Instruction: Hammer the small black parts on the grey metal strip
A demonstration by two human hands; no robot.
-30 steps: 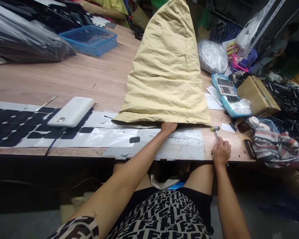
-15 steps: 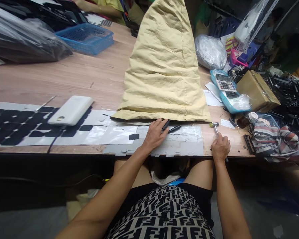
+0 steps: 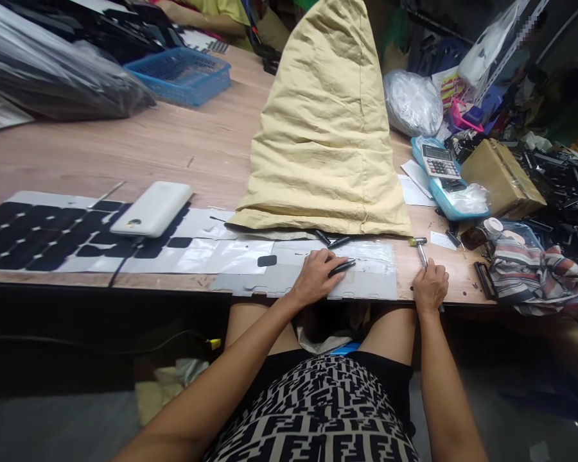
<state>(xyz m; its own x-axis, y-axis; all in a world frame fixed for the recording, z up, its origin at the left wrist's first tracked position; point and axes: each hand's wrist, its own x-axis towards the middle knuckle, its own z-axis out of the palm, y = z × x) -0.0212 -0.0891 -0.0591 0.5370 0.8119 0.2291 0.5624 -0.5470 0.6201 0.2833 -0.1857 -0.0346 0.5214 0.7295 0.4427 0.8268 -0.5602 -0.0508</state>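
My left hand (image 3: 315, 276) is closed on a slim, glossy black piece (image 3: 343, 265), holding it over the grey-white sheet (image 3: 370, 282) at the table's front edge. Two similar black pieces, one of them the dark bar (image 3: 338, 242), lie just beyond, by the opening of a cream cloth sack (image 3: 322, 154). To the right, my right hand (image 3: 430, 285) grips the handle of a small hammer (image 3: 420, 247). The hammer's head has a yellowish end and rests at or just over the wood; I cannot tell which.
A white power bank (image 3: 151, 209) sits at left on a sheet with black patches. Behind are a blue basket (image 3: 183, 77) and a person's arm (image 3: 197, 18). At right are a calculator (image 3: 440, 160), a cardboard box (image 3: 503, 176), a striped cloth (image 3: 534, 269) and heaped black parts (image 3: 566, 192).
My left hand has drawn back from the sack's mouth toward me, bringing a black piece with it. My right hand keeps the hammer in about the same place. The view has shifted slightly.
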